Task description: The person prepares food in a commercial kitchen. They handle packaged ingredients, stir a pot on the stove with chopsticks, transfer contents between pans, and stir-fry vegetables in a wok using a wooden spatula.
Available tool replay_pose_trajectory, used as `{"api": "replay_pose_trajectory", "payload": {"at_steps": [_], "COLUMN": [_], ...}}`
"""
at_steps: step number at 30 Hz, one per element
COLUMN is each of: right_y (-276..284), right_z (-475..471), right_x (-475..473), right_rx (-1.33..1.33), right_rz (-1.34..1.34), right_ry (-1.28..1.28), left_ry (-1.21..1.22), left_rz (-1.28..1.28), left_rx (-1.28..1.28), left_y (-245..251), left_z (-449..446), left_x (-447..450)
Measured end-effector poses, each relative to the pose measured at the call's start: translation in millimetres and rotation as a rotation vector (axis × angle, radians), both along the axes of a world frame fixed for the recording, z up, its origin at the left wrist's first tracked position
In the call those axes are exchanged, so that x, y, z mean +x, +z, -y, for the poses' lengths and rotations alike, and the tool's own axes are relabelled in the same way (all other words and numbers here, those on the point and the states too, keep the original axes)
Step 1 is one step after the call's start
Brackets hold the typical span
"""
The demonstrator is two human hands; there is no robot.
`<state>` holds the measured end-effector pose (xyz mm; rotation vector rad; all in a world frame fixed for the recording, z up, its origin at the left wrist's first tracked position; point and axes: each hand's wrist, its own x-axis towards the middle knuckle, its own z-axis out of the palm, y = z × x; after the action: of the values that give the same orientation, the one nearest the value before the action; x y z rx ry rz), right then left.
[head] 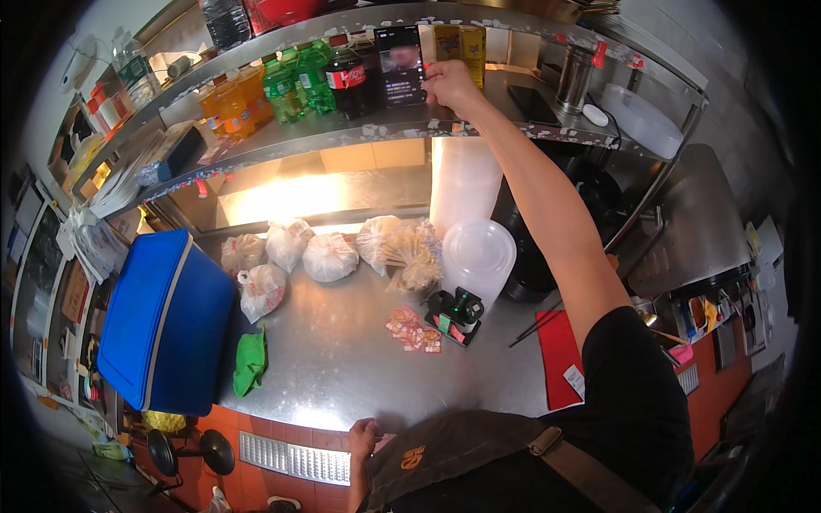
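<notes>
My right hand [452, 86] reaches up to the middle shelf, its fingers closed at the right edge of an upright smartphone [399, 67] with a lit screen. A cola bottle [346, 80] stands just left of the phone, and yellow cartons [473, 54] are behind my hand. Low down, my left hand [363, 437] is at the front edge of the stainless steel counter [333, 378], with its fingers curled. Whether it holds anything is hidden. Nearest to it on the counter are a green cloth [250, 362] and small printed packets [414, 330].
A blue cooler box [167, 324] occupies the counter's left end. Several tied plastic bags [330, 256] line the back, beside bundled wooden chopsticks [414, 250] and stacked plastic lids [478, 253]. A black device [457, 314] and a red folder [559, 359] lie to the right. Soda bottles [282, 86] crowd the shelf [333, 138].
</notes>
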<state>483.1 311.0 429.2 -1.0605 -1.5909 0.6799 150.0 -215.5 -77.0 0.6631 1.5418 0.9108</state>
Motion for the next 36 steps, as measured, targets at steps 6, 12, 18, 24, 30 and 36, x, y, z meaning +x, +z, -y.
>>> {"api": "replay_pose_trajectory", "payload": {"at_steps": [6,12,18,24,30,36], "right_y": [-2.4,-2.5,-13.4,7.0,10.1,18.6], "right_z": [-7.1,20.4,113.1,132.1,107.8,89.6], "right_x": [5.4,11.9,75.9,203.9,243.8,261.9], "right_rx": [-0.039,0.113,0.349,0.055,-0.072,-0.113], "right_rz": [-0.036,0.103,0.502,0.855,0.991,0.977], "right_ry": [0.046,-0.001,-0.464,-1.143,-1.028,-0.965], "left_ry": [-0.077,-0.155,-0.205,-0.193,-0.220,-0.266], "left_rz": [-0.021,-0.064,-0.193,-0.189,-0.146,-0.055], "left_rx": [0.006,0.000,-0.031,-0.047,0.028,0.115], "left_y": [3.1,17.9,28.1,26.4,34.7,46.1], "left_z": [-2.6,-16.4,-17.7,-18.8,-53.6,-66.0], "left_x": [11.2,14.3,8.9,1.5,21.5,48.2]}}
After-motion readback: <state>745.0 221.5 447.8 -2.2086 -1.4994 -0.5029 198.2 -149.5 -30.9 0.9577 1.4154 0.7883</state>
